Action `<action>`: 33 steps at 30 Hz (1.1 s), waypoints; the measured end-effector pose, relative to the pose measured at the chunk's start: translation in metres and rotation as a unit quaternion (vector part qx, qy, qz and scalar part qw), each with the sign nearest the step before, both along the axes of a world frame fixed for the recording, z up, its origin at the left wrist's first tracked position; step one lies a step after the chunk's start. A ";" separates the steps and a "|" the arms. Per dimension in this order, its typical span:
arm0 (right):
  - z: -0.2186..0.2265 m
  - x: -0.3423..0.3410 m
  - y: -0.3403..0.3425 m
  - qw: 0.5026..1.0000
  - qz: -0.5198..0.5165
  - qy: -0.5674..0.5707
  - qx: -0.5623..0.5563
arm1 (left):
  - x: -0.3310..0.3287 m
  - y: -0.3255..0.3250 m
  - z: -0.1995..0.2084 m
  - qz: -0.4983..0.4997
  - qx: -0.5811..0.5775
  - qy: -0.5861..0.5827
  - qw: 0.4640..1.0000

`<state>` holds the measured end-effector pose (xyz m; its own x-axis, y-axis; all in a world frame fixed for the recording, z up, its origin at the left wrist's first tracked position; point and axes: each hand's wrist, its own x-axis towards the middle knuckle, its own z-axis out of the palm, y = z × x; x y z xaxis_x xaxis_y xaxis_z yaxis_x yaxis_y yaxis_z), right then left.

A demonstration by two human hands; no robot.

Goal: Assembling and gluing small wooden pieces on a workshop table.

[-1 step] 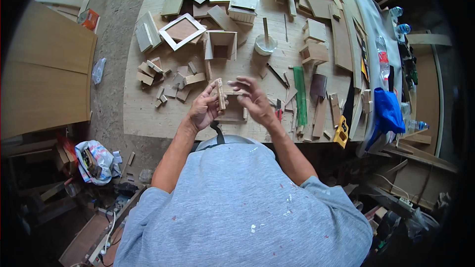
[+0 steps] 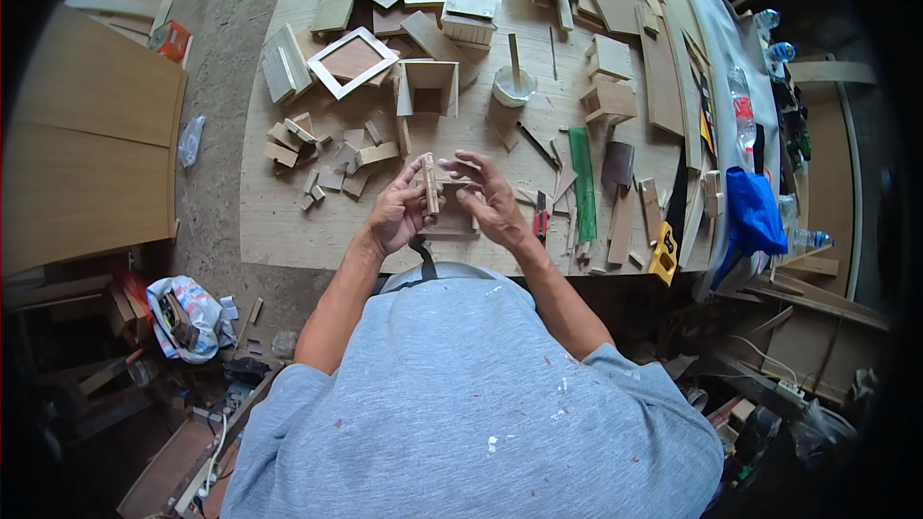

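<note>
My left hand [image 2: 396, 211] holds a small narrow wooden block [image 2: 432, 185] upright between thumb and fingers, its edge pale and rough. Just right of it, my right hand [image 2: 497, 209] is open, fingers curved and spread apart, with nothing seen in them. Under and between both hands lies a small open wooden box [image 2: 452, 228] at the table's near edge, partly hidden by them. A larger open wooden box [image 2: 429, 88] stands beyond the hands. A white pot of pale paste [image 2: 514, 87], perhaps glue, holds an upright stick.
Wood offcuts [image 2: 336, 173] lie left of my hands, below a white frame [image 2: 336, 86]. On the right are a red-and-black cutter [image 2: 540, 219], a green strip [image 2: 583, 187] and a yellow-handled saw [image 2: 663, 255]. A blue bag [image 2: 753, 216] hangs at the table's right edge.
My right hand has shifted slightly, its blurred fingers now sharper and a little lower. My left hand keeps the wooden block in nearly the same place.
</note>
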<state>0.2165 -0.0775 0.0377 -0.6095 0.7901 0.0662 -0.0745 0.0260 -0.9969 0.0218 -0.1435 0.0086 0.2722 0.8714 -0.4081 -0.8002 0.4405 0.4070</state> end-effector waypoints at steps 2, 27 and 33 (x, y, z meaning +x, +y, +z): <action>-0.003 0.001 -0.010 1.000 -0.008 -0.023 -0.009 | 0.004 0.002 0.003 -0.022 0.001 -0.019 1.000; 0.000 -0.012 -0.069 0.935 -0.004 -0.222 0.278 | -0.016 -0.040 -0.028 -0.027 -0.029 -0.019 0.999; 0.012 0.007 -0.057 0.938 -0.054 -0.182 0.289 | 0.004 -0.003 -0.007 0.018 -0.068 0.050 0.996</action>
